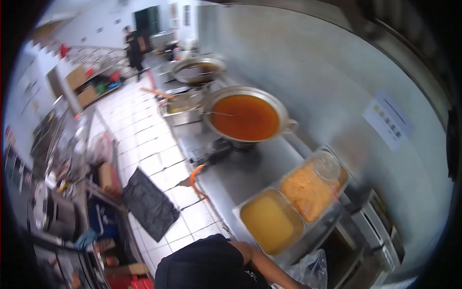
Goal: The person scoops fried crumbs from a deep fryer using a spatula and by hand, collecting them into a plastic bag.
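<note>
A bare forearm reaches from a dark sleeve to the bottom edge of the view; its hand is cut off, and neither of my hands shows. Beside that arm lies a clear plastic bag (312, 269). Above it on the steel counter stand a metal tray of yellow liquid (271, 221) and a tray of orange, chunky food (308, 185) with a clear round container (327, 166) on top. Farther along, a wide metal pan holds orange-red liquid (245, 117).
A second pan of dark liquid (196, 72) stands farther back. A black sheet (149, 204) lies on the tiled floor. Shelves with pots line the left side. A person in dark clothes (134, 49) stands in the background. An orange hose (194, 180) hangs at the counter's edge.
</note>
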{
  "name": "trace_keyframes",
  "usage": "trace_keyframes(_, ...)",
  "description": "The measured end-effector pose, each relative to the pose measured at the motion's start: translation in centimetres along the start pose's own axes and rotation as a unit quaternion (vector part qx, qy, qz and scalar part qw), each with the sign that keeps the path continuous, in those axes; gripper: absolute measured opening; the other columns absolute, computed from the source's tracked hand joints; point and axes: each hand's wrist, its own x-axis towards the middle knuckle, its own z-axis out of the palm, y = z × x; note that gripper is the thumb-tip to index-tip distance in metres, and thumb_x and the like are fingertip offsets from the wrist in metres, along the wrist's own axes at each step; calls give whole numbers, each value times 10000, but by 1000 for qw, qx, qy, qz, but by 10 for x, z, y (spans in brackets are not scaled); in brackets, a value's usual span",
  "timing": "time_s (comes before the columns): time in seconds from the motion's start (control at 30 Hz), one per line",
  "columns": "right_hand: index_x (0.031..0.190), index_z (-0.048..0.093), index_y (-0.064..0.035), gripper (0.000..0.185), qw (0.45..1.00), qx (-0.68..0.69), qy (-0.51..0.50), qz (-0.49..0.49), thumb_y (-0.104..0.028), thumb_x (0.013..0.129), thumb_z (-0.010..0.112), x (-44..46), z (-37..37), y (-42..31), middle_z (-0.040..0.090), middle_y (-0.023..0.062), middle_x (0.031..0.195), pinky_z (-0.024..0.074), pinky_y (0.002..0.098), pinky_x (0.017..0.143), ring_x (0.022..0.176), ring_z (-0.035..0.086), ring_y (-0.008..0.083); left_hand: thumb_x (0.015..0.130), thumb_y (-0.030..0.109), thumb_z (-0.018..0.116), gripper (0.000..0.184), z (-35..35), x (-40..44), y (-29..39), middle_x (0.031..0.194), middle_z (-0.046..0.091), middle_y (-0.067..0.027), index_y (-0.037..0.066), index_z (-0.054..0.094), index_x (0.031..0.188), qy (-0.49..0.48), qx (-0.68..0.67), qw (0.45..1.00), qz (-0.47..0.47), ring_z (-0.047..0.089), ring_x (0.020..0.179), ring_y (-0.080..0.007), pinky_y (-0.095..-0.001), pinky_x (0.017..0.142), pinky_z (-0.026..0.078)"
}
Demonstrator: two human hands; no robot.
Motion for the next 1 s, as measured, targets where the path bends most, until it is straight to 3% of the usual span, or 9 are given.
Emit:
trace_keyframes(0.3, 884, 664, -29, 165, 955, 78, -276, -75, -186, 835, 646, 18, 92, -43, 658, 95, 875, 527, 371, 690, 807, 645, 206, 938, 181, 722, 445, -21, -14, -2, 1096, 638, -192, 4, 494, 1276, 12, 45, 999, -16, 640, 958, -286, -400, 831, 519)
trace_keyframes(0.53, 898, 659, -32, 175, 928, 120, -327, -136, -196, 838, 659, 75, 88, -54, 653, 93, 894, 530, 367, 687, 822, 645, 203, 935, 147, 726, 564, -42, -14, 23, 1173, 627, -221, -9, 447, 1401, -108, 10, 993, 53, 635, 1020, -300, -408, 878, 523)
trace_keyframes(0.63, 904, 657, -33, 180, 922, 123, -332, -160, -201, 839, 665, 99, 79, -58, 651, 92, 902, 532, 365, 686, 828, 645, 201, 934, 132, 727, 618, -79, 4, 58, 1207, 622, -233, -14, 428, 1454, -199, -84, 971, 105, 634, 1047, -305, -412, 898, 524)
trace_keyframes(0.73, 909, 654, -34, 186, 918, 122, -331, -181, -205, 840, 670, 119, 72, -64, 649, 92, 909, 533, 364, 685, 834, 645, 200, 944, 117, 719, 664, -148, 10, 116, 1224, 624, -233, -6, 399, 1513, -241, -215, 944, 67, 630, 1047, -303, -407, 894, 530)
trace_keyframes(0.83, 915, 652, -35, 191, 916, 118, -330, -196, -210, 841, 676, 136, 67, -70, 647, 91, 917, 535, 362, 684, 841, 645, 199, 974, 326, 651, 319, -215, -15, 192, 838, 660, -162, 32, 603, 1089, -113, -28, 993, -3, 664, 812, -338, -419, 726, 507)
trace_keyframes(0.87, 917, 652, -35, 193, 915, 117, -329, -201, -211, 841, 678, 141, 65, -71, 647, 91, 920, 535, 361, 684, 843, 645, 198, 973, 331, 646, 335, -222, -26, 192, 805, 660, -155, 0, 624, 1025, -49, 98, 994, 5, 668, 803, -336, -420, 714, 495)
trace_keyframes(0.97, 923, 650, -36, 200, 915, 106, -326, -213, -216, 842, 683, 155, 58, -76, 645, 90, 928, 537, 360, 683, 849, 646, 197, 1019, 341, 585, 389, -254, -48, 190, 769, 543, -142, 4, 543, 831, -131, 220, 957, -134, 565, 775, -331, -410, 757, 455)
trace_keyframes(1.0, 925, 649, -37, 202, 915, 103, -325, -217, -217, 843, 685, 159, 55, -76, 644, 89, 930, 537, 359, 683, 851, 646, 197, 1023, 335, 581, 390, -259, -54, 189, 768, 547, -140, 0, 549, 825, -99, 163, 976, -103, 562, 772, -328, -411, 758, 453)
